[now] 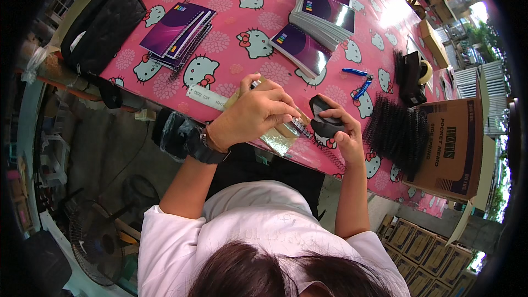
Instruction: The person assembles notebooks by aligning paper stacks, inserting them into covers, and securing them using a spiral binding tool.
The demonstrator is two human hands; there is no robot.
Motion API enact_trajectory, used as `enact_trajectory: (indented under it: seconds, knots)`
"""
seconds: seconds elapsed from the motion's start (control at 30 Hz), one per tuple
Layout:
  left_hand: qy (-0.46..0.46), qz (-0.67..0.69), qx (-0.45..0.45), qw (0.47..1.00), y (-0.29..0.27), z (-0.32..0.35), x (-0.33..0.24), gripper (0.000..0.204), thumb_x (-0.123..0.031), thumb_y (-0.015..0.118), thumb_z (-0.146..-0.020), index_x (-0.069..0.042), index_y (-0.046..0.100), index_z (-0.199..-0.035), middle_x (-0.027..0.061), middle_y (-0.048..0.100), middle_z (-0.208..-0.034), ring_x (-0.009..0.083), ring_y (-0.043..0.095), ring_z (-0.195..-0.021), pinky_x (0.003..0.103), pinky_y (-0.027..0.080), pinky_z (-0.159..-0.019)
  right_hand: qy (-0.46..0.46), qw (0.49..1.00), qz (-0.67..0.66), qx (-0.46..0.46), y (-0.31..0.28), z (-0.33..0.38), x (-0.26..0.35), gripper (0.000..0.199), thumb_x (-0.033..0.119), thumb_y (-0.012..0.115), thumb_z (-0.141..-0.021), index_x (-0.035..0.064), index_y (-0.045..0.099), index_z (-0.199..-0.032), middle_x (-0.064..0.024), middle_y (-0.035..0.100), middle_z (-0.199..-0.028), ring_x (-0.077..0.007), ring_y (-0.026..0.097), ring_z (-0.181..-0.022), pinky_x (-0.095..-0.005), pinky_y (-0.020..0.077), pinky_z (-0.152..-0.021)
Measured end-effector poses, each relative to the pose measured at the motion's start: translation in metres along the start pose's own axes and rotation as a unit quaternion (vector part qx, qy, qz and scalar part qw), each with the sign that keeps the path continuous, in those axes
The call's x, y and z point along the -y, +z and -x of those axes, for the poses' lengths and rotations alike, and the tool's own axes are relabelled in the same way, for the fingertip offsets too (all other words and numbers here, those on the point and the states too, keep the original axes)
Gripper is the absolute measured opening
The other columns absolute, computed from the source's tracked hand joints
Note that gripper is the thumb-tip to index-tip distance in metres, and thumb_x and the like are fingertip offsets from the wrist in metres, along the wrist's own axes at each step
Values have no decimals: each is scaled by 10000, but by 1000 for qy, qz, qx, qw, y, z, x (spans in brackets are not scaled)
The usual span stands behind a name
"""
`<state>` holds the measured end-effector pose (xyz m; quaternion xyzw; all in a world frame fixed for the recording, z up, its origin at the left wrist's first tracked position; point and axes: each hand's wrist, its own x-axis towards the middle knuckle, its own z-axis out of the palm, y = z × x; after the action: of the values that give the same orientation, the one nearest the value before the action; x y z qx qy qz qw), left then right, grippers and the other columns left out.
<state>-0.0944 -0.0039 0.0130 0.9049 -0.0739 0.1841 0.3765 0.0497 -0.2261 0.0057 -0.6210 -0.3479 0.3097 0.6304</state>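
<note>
My left hand [256, 113], with a dark watch [202, 146] at its wrist, is closed over a small notebook near the table's front edge, hiding most of it. Along the notebook's right edge runs a dark spiral coil [330, 157], its loose end trailing toward me. My right hand [347, 129] is wrapped round a rounded black object [323, 116] just beside the coil; its exact kind does not show. A shiny gold-toned sheet [279, 142] lies beneath the notebook. From under my left hand a white strip with writing [206, 97] sticks out leftward.
Purple spiral notebooks lie in a left stack [179, 30] and a fanned group [313, 27] farther back. Blue-handled pliers [361, 85], a heap of black coils [393, 135], a tape dispenser [412, 80] and a cardboard box [448, 148] are at right. A black bag [102, 27] sits far left.
</note>
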Motion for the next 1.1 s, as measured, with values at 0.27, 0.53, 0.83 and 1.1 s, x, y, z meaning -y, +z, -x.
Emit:
enact_trajectory:
  seconds: [0.27, 0.53, 0.83, 1.1]
  knots:
    - [1, 8, 14, 1000, 1, 3, 7, 203, -294, 716, -812, -193, 736, -987, -58, 653, -1065, 161, 529, -1113, 445, 201, -1045, 5, 1000, -8, 4, 4, 1, 1, 711, 516, 772, -669, -70, 654, -1052, -262, 459, -1373, -289, 514, -1198, -370, 392, -1004]
    - [-93, -1, -182, 979, 10, 17, -1, 437, -98, 767, -675, -93, 661, -1100, 89, 570, -1247, 296, 475, -1251, 439, 366, -1056, -13, 993, 110, 50, 22, -13, 17, 637, 496, 773, -683, -34, 677, -1023, -219, 514, -1332, -292, 526, -1184, -379, 394, -994]
    - [-141, 28, -219, 965, 20, 16, -9, 481, -61, 754, -666, -62, 620, -1128, 112, 555, -1248, 319, 461, -1271, 423, 397, -1039, 26, 996, 79, 30, 19, -30, 5, 558, 445, 738, -728, -24, 680, -1025, -228, 508, -1335, -282, 504, -1206, -389, 367, -1011]
    - [-138, 28, -218, 966, 22, 15, -11, 463, -41, 752, -658, -57, 618, -1102, 120, 546, -1252, 329, 462, -1269, 421, 393, -1043, 37, 993, 112, 0, 19, -28, 1, 540, 428, 744, -730, -12, 678, -1037, -216, 494, -1358, -284, 498, -1215, -390, 367, -1012]
